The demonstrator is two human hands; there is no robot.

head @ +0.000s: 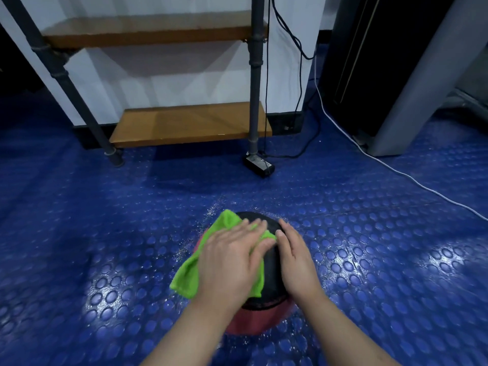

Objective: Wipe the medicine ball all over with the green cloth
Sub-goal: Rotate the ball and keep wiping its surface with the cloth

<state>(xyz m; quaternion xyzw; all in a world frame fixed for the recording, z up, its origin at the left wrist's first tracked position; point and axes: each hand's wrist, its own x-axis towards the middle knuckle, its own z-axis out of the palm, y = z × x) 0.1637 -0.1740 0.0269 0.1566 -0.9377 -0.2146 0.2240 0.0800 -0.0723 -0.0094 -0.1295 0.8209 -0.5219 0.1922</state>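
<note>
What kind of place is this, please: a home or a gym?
Probably a gym or workout room: blue studded rubber flooring, a medicine ball on it, and at the right the base of what may be an exercise machine.

Dim scene. Light from above leaves white glare patches on the blue floor [343,196], near left and right. The left hand [229,260] is slightly blurred, and lines bend toward the edges.

Setting: gym-type room.
Under you, studded blue rubber flooring [105,207] and a medicine ball [272,262]; pipe-frame shelving [190,125] ahead.
</note>
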